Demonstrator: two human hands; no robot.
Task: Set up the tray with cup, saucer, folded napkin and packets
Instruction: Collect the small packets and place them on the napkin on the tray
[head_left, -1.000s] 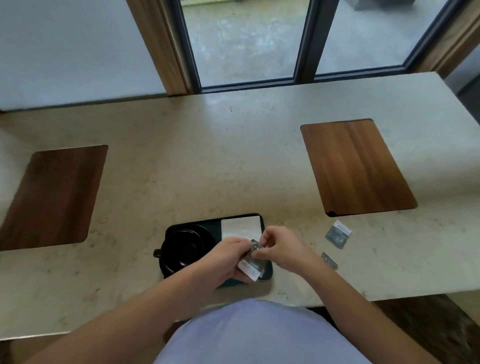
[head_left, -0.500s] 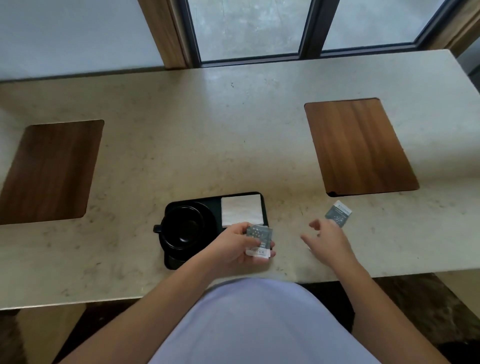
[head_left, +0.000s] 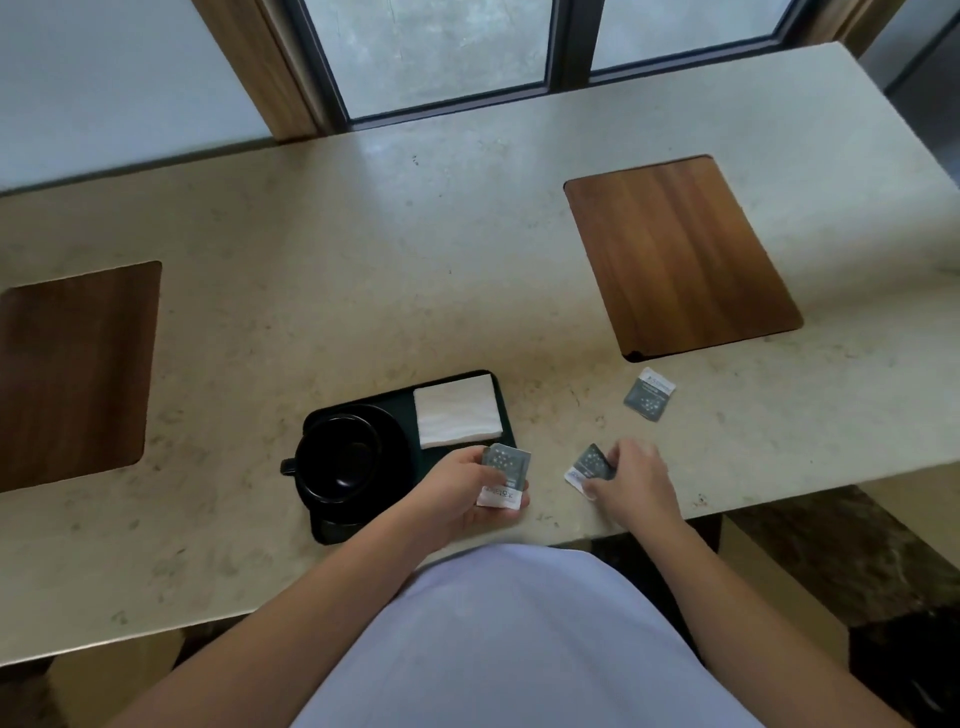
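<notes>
Head view, left hand (head_left: 457, 491): grips one packet (head_left: 503, 478) over the tray (head_left: 498, 410) corner.
Right hand (head_left: 631, 480): pinches a second packet (head_left: 589, 465) off the counter (head_left: 363, 260).
Third packet (head_left: 649, 395): loose, just beyond the right hand, nearer it.

1. Premises appear to be a café, hotel lounge or similar hospitality setting; the exact type cannot be confirmed.
2. The pale stone surface (head_left: 415, 249) is long, with two inset wooden panels (head_left: 680, 254) like place settings.
3. It runs beneath a dark-framed window (head_left: 566, 47) with timber trim.
4. A dark serving tray (head_left: 498, 410) carries a black cup (head_left: 340, 457), a white folded napkin (head_left: 457, 415) and branded packets (head_left: 649, 392).
</notes>
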